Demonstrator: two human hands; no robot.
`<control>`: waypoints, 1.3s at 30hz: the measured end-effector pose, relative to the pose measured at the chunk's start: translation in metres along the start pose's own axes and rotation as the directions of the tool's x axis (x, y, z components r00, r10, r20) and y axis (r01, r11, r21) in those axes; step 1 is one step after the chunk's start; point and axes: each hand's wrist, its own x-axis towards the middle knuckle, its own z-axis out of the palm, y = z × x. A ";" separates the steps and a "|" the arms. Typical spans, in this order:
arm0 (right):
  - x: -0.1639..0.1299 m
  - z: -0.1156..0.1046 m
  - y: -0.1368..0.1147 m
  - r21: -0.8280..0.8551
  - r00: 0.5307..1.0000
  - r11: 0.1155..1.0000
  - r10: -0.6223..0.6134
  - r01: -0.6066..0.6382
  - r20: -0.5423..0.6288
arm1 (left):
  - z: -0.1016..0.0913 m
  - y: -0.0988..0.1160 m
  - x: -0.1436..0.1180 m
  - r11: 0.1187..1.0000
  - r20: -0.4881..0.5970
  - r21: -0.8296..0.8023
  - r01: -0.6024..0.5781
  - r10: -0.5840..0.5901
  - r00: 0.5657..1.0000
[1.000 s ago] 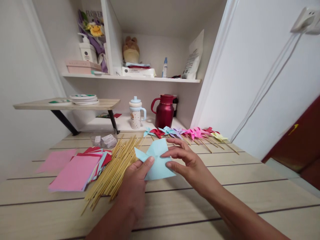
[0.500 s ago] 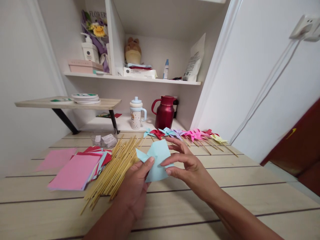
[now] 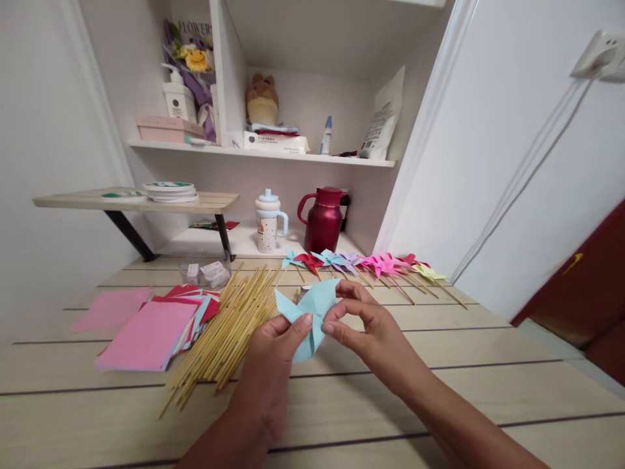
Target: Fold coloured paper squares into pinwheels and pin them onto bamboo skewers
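Observation:
A light blue paper square [image 3: 309, 314], partly folded into pinwheel points, is held above the wooden table [image 3: 439, 365] between both hands. My left hand [image 3: 273, 365] pinches its lower middle with thumb and fingers. My right hand [image 3: 364, 326] pinches a folded corner at the paper's right side, fingers curled. A loose pile of bamboo sticks [image 3: 222, 329] lies just left of my left hand. Beyond the sticks sits a stack of pink, red and blue paper sheets [image 3: 151, 332].
A row of finished paper pinwheels [image 3: 366, 264] in blue, red, purple, pink and yellow lies along the table's far edge. Behind stand a red thermos jug [image 3: 322, 218] and a lidded cup [image 3: 267, 221]. A small clear box [image 3: 205, 272] sits near the sticks. Shelves hold assorted items.
The blue paper has been folded narrower: my right hand brought its right corner in toward the centre, and both hands now pinch close together.

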 end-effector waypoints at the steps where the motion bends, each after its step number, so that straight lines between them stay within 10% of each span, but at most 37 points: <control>1: 0.000 0.000 0.000 0.001 1.000 1.000 0.010 -0.010 -0.010 | 0.000 0.000 0.000 1.000 -0.003 0.006 -0.006 0.006 1.000; 39: -0.001 0.003 -0.002 -0.056 1.000 0.998 0.020 -0.021 -0.017 | 0.003 -0.003 0.000 0.992 -0.178 0.118 0.036 -0.014 0.984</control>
